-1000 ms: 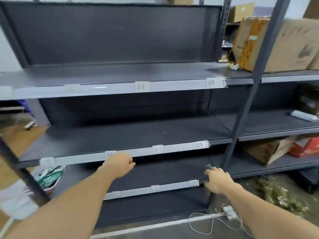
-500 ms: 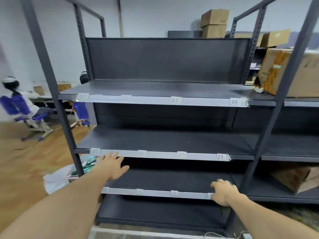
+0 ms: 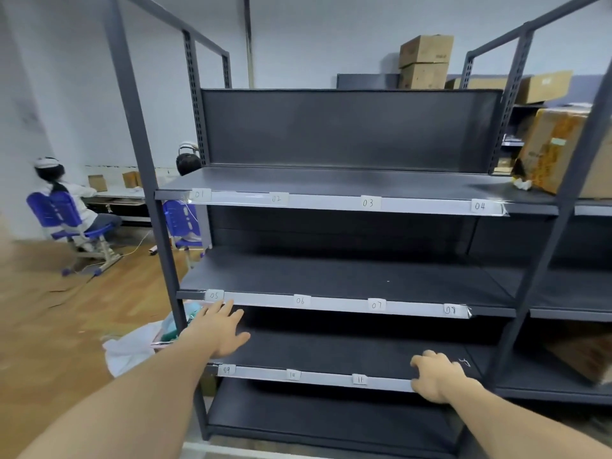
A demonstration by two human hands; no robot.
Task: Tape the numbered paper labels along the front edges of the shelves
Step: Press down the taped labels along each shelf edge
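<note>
Wood flooring (image 3: 49, 309) fills the left side, where a seated person (image 3: 63, 193) works at a desk by the white wall. A white plastic bag (image 3: 129, 349) lies beside the grey shelving unit (image 3: 139, 160).

On the top shelf (image 3: 331, 183), label 01 (image 3: 199, 194), 02 (image 3: 276, 199), 03 (image 3: 368, 203) and 04 (image 3: 480, 206) sit under clear tape along the front edge. The second shelf (image 3: 331, 276) carries 05 (image 3: 214, 295), 06 (image 3: 300, 300), 07 (image 3: 376, 305) and 08 (image 3: 450, 310) the same way.

Just below 05, the left hand (image 3: 220, 329) is over the left end of the third shelf (image 3: 331, 352). Its fingers are straight and spread and it holds nothing. Along that shelf's front edge, 09 (image 3: 226, 370), 10 (image 3: 292, 375) and 11 (image 3: 360, 379) are fixed under a tape strip (image 3: 324, 377).

The right hand (image 3: 437, 379) rests at the strip's right end, fingers bent onto the edge and hiding the spot where a 12 would go. I cannot tell whether it pinches the edge or only presses on it. Further right, cardboard boxes (image 3: 563, 154) fill the neighbouring rack.

The job looks mostly done. 11 labels are readable across 3 shelves, and a 12th is probably being pressed under the right hand. The bottom shelf (image 3: 331, 422) shows no labels on the part of its edge in view, so it may be what is left.
</note>
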